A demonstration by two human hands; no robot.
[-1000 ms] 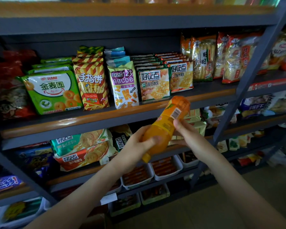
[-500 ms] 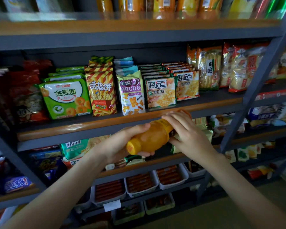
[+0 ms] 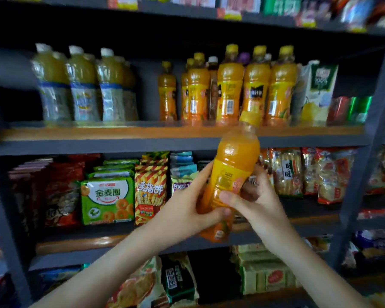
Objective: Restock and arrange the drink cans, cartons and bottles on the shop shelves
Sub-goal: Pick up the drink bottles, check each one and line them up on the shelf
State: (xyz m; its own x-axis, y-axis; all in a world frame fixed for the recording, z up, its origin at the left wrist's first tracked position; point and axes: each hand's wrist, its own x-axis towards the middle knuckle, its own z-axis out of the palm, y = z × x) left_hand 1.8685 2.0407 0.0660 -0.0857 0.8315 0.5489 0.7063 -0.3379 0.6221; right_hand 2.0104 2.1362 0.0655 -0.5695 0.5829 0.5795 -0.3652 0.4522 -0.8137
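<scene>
1. Here, nearest the camera, two bare forearms reach up from the bottom edge. The left hand (image 3: 187, 210) and right hand (image 3: 261, 204) both curl around the lower half of one orange juice bottle (image 3: 233, 165). The bottle is held cap up, leaning slightly right.
2. Behind the hands is a snack shelf (image 3: 80, 242) crowded with packets, including a green biscuit bag (image 3: 107, 198).
3. Farther up is the drinks shelf (image 3: 120, 133). The held bottle's yellow cap overlaps its front edge, below matching orange bottles (image 3: 229, 90). Pale yellow bottles (image 3: 82, 85) stand to the left and a juice carton (image 3: 316, 90) to the right.
</scene>
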